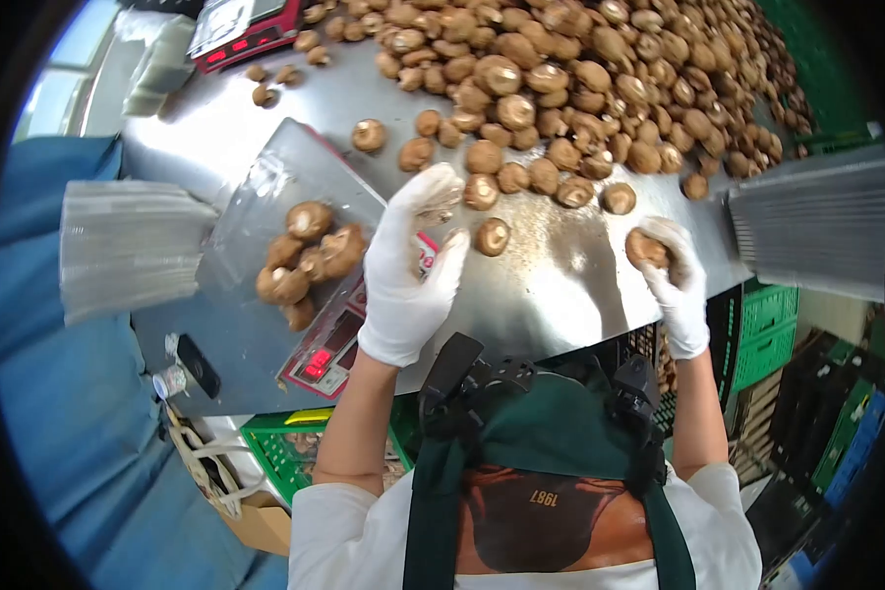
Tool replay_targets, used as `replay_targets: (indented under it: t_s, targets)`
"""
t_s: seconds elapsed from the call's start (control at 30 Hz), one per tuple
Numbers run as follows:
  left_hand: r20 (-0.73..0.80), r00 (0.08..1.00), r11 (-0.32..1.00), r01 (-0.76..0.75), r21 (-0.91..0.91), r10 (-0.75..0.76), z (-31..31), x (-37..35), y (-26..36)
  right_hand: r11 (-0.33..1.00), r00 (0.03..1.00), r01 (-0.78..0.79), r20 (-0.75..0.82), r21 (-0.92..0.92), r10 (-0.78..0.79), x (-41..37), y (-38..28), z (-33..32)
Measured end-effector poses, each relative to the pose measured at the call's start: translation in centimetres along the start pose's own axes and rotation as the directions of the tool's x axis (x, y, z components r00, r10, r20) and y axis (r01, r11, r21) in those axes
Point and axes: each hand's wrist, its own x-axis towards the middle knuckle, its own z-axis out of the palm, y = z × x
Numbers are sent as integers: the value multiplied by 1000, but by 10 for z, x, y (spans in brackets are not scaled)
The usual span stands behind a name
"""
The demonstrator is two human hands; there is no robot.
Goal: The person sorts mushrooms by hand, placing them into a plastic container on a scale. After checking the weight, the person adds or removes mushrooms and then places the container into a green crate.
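My right hand (677, 280), in a white glove, is closed around a brown mushroom (645, 250) above the right part of the metal table. My gloved left hand (411, 265) holds nothing; its thumb and fingers are spread apart in a curve beside the scale. A loose mushroom (493, 236) lies on the table to the right of that hand. Several mushrooms (310, 221) rest on the scale's plate (369, 197), where clear plastic shows. The red scale's display (318, 364) is lit, but I cannot read it. Part of the scale is hidden behind my left hand.
A large heap of mushrooms (580, 79) covers the back of the metal table (560, 295). Stacks of clear plastic trays stand left (133, 251) and right (816, 221). A second scale (241, 34) is at the back left. A phone (199, 366) lies near the front-left edge.
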Motion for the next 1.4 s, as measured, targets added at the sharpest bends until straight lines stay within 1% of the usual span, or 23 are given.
replay_targets:
  t_s: [0.07,0.13,0.23,0.27,0.33,0.4,0.47,0.53,0.57,0.63,0.73,0.83,0.87,0.9,0.93,0.97,1.07,1.1,1.17,1.23,1.33,1.37,1.4]
  targets:
    - [203,979,990,-26,141,-3,22,13,-9,963,979,-165,-154,-215,133,-37,30,-49]
    - [255,966,966,-101,238,38,50,22,-33,881,927,-342,-273,-327,258,-70,47,-87]
    - [302,952,848,-199,491,48,92,35,-53,744,873,-462,-396,-482,285,-119,99,-135]
    - [316,946,789,-246,563,69,105,39,-61,630,886,-432,-434,-646,163,-122,101,-136]
    - [400,917,632,-310,710,0,122,47,-72,515,889,-390,-458,-764,-5,-120,107,-138]
    - [456,890,404,-409,818,-23,131,53,-87,659,886,-359,-464,-661,17,-89,85,-124]
    - [474,879,470,-396,789,-55,128,58,-95,820,927,-243,-372,-518,39,-50,67,-89]
    - [469,880,561,-350,751,-79,124,55,-88,888,976,-25,-206,-459,-78,-10,54,-43]
    - [435,900,617,-328,715,-26,122,52,-76,910,991,-12,-124,-414,-43,9,40,-23]
    - [394,919,673,-309,672,28,123,44,-70,853,988,134,6,-505,-151,40,46,4]
    - [380,925,800,-218,559,-14,141,33,-76,845,989,144,36,-516,-146,59,87,29]
    - [370,924,796,-154,585,-94,160,30,-96,978,997,-1,-75,-207,-15,60,67,25]
    - [356,931,817,-145,557,-77,162,31,-99,981,983,-165,-67,102,173,59,66,23]
    - [343,938,839,-140,526,-59,163,33,-101,863,939,-314,-7,394,345,58,64,21]
    - [329,943,860,-134,493,-42,163,33,-102,641,870,-429,99,637,484,55,63,17]
    - [322,946,900,-121,418,-23,162,35,-97,478,857,-415,156,774,491,54,57,12]
    - [273,925,963,266,34,-265,156,33,-70,260,842,-467,334,845,424,57,48,0]
    - [332,870,901,420,-111,-365,148,31,-75,240,858,-470,376,849,351,61,46,2]
    - [428,762,666,640,-383,-486,133,27,-82,242,865,-448,348,861,362,67,20,10]
    - [556,695,426,718,-550,-456,113,20,-86,254,861,-483,403,838,310,72,15,19]
    - [491,662,110,651,-751,-566,96,18,-43,280,809,-557,435,782,397,76,-5,39]
    - [484,661,71,629,-774,-574,89,16,-35,262,833,-552,507,791,224,79,-15,42]
    - [526,675,7,618,-786,-517,78,11,-37,269,837,-544,492,795,239,81,-17,50]
